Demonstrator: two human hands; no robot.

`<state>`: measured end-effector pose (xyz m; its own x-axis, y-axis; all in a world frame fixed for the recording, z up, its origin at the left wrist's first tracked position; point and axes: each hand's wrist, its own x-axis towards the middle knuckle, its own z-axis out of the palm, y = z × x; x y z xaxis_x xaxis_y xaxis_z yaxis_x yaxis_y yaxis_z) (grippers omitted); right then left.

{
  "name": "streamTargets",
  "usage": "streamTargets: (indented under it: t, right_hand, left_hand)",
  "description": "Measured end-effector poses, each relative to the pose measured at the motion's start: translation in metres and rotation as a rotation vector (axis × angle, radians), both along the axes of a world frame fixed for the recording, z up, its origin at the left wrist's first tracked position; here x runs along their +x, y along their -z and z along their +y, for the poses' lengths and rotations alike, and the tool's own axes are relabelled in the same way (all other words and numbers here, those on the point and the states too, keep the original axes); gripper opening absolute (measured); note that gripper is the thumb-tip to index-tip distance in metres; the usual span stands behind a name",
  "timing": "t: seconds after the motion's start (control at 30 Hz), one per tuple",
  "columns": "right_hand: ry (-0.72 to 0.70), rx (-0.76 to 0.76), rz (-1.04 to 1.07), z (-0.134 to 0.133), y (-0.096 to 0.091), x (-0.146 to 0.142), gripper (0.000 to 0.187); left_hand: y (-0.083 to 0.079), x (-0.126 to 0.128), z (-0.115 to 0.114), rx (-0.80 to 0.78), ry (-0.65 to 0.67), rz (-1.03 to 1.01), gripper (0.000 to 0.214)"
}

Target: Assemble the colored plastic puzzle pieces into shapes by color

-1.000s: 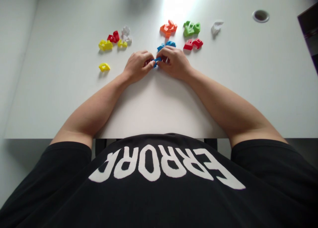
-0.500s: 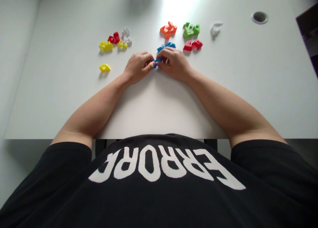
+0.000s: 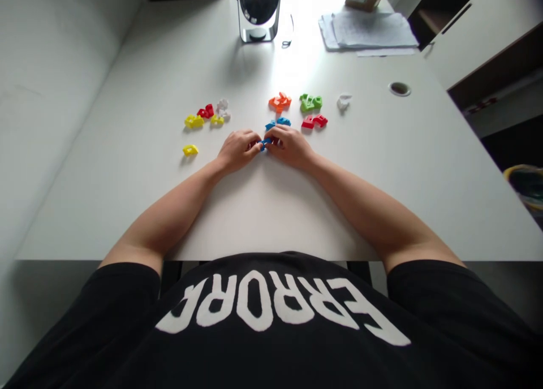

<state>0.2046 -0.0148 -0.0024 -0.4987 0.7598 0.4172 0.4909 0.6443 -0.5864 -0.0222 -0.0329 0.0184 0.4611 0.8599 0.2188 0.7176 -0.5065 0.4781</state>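
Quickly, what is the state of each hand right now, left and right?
Left hand: closed, holding the blue plastic piece.
Right hand: closed, holding the blue plastic piece too.

Bright glare washes the far end of the white worktop (image 3: 127, 197), lit from ahead, while soft shadows fall toward the viewer from the small plastic pieces (image 3: 279, 102). Wide-angle distortion bends the frame's edges, and fine detail looks slightly soft.

Black desk fan (image 3: 258, 10) stands at far end of white desk (image 3: 127, 208). Papers (image 3: 368, 31) lie to its right; grommet (image 3: 399, 89) sits nearer. Yellow-rimmed bin (image 3: 526, 185) stands off-desk, right.
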Motion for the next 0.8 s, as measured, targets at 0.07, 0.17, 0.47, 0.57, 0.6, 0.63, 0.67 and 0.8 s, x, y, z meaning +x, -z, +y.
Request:
streamTargets:
  t: [0.07,0.17,0.47,0.57,0.6,0.63,0.67,0.8]
  right_hand:
    - [-0.001,-0.01,-0.008,-0.0004,-0.001,0.0002,0.013]
    - [0.0,-0.012,-0.031,-0.0006,-0.0017,0.0008,0.013]
    - [-0.036,0.023,-0.013,0.0032,0.0034,0.0022,0.012]
    - [-0.027,0.026,-0.013,0.004,0.0051,0.0021,0.012]
    - [-0.024,0.024,-0.015,0.0041,0.0054,0.0021,0.012]
    - [-0.02,0.022,-0.017,0.0041,0.0056,0.0021,0.012]
    - [-0.016,0.021,-0.02,0.0041,0.0056,0.0022,0.012]
    - [-0.02,0.013,-0.025,0.004,0.0051,0.0026,0.011]
  left_hand:
    - [0.0,-0.0002,-0.0001,-0.004,-0.002,0.01,0.03]
    - [0.0,-0.0003,-0.0004,-0.005,-0.005,0.03,0.031]
    - [0.0013,-0.0007,-0.0005,-0.016,-0.011,0.076,0.032]
    - [0.0028,-0.001,0.0005,-0.007,-0.005,0.079,0.032]
    - [0.0032,-0.0011,0.0007,-0.005,-0.004,0.079,0.032]
    - [0.0036,-0.0012,0.0008,-0.002,-0.002,0.077,0.032]
    - [0.0038,-0.0013,0.0009,0.0,-0.001,0.075,0.032]
    - [0.0039,-0.0016,0.0006,-0.001,-0.002,0.07,0.032]
